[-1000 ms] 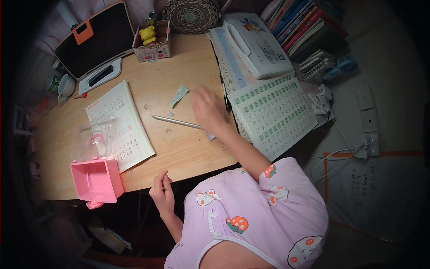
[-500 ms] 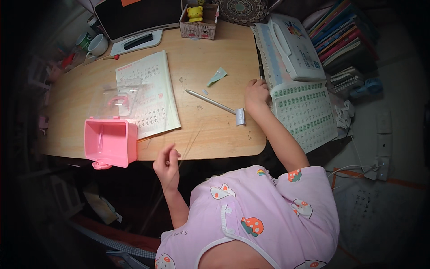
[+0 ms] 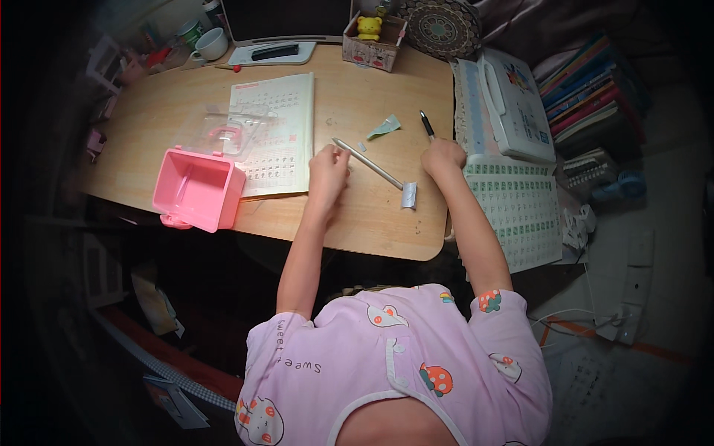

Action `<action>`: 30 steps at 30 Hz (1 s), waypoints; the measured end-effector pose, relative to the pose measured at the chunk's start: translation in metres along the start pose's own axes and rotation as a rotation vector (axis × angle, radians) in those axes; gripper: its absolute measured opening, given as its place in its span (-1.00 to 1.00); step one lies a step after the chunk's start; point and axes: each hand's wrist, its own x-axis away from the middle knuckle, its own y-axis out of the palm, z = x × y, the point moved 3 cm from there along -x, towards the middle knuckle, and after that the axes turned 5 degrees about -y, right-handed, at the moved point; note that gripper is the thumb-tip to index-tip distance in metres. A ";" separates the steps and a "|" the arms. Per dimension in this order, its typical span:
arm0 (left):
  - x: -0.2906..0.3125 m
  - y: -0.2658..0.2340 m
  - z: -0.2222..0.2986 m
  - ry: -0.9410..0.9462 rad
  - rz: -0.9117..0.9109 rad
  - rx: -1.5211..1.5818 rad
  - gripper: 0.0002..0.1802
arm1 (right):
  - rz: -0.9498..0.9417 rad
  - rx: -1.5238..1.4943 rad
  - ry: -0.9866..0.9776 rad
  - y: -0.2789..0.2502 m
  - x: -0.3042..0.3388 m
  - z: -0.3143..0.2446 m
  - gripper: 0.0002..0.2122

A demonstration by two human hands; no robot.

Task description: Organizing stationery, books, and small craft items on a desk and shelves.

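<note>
While it lies slanted near the middle of the tabletop [image 3: 186, 111], the thin grey rod [image 3: 368, 163] looks light, stiff and smooth, so it may roll; pinching it mid-length seems the safest hold. Its upper end sits at the left hand [image 3: 328, 169], whose fingers curl narrowly about that tip, while a small silvery tag [image 3: 408, 195] marks the lower end. Toward the right edge, the right hand [image 3: 443, 154] is closed on a dark pen [image 3: 426, 124]. At the front left corner an open pink box [image 3: 197, 188] looks empty, its clear lid [image 3: 227, 131] resting on an exercise book [image 3: 282, 134].
</note>
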 end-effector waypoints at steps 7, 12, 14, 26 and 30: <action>-0.013 0.030 0.013 0.052 0.214 -0.536 -0.55 | 0.402 -0.201 -0.087 -0.004 0.037 0.000 -0.76; 0.014 0.004 0.014 0.154 0.273 -0.258 -0.70 | 0.598 -0.892 -0.393 -0.011 0.066 -0.003 -0.83; 0.043 -0.020 0.024 0.297 0.294 0.037 -0.75 | 0.447 -1.516 -0.518 -0.015 0.077 -0.003 -0.90; 0.216 -0.133 -0.108 -0.027 0.500 1.373 -0.88 | -0.086 -1.502 -1.020 0.031 0.182 -0.050 -0.15; 0.262 -0.185 -0.168 0.053 0.774 1.503 -0.82 | 0.091 -1.147 -1.420 0.032 0.198 -0.124 -0.57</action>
